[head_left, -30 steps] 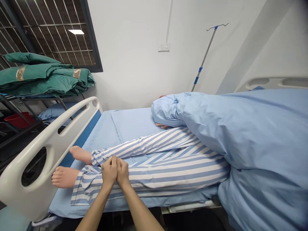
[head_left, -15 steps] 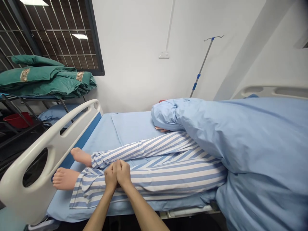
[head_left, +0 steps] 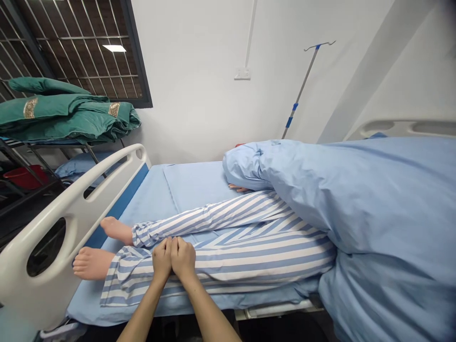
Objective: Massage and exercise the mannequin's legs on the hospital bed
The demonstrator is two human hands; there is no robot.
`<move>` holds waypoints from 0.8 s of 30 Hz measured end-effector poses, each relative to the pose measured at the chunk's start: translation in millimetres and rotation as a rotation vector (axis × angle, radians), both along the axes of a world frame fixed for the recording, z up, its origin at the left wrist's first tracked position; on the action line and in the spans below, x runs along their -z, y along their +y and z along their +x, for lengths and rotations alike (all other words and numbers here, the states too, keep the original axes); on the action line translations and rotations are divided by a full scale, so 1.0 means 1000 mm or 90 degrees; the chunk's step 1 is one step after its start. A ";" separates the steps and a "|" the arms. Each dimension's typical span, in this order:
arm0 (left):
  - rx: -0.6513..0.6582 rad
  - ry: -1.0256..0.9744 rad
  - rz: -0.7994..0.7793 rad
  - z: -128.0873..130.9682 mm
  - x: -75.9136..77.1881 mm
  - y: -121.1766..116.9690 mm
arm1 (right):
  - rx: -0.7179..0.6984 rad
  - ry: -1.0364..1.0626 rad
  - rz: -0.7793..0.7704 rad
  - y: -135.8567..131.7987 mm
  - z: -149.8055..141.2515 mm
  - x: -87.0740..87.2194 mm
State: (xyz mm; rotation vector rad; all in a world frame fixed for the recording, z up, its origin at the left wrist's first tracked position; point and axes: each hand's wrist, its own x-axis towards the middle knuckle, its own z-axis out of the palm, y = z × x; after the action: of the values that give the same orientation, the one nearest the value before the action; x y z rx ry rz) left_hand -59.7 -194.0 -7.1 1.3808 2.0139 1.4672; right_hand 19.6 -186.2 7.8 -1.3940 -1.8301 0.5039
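A figure in blue-and-white striped trousers [head_left: 249,247] lies on a hospital bed, bare feet [head_left: 90,262] toward the white footboard [head_left: 53,247]. A light blue quilt [head_left: 356,190] is folded back over its upper body. My left hand [head_left: 162,259] and my right hand [head_left: 184,259] rest side by side on the nearer lower leg, fingers curled and pressed onto the striped cloth. The two hands touch each other. The figure's hand [head_left: 238,188] peeks out under the quilt's edge.
Green folded blankets [head_left: 67,114] lie on a metal rack at the left, with a red basin [head_left: 23,176] below. An IV pole [head_left: 302,88] stands behind the bed. A white headboard [head_left: 402,128] is at the right. A barred window [head_left: 71,47] is upper left.
My hands have slid slightly to the right along the lower leg, staying together. The view has bobbed up and down a little.
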 end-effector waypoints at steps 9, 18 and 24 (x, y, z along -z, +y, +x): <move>-0.005 -0.176 0.120 0.031 -0.045 0.008 | -0.064 0.254 -0.052 0.011 0.007 0.002; -0.019 0.013 0.021 0.046 -0.006 0.007 | -0.060 0.467 -0.093 0.012 0.020 0.004; -0.022 0.036 0.012 0.043 -0.001 0.007 | -0.057 0.433 -0.105 0.015 0.019 -0.003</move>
State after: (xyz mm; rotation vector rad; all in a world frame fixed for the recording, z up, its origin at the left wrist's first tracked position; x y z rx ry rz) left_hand -16.9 -187.1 -6.3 1.4174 2.0735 1.4810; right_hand 38.5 -171.6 10.4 -1.0595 -1.3135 1.0485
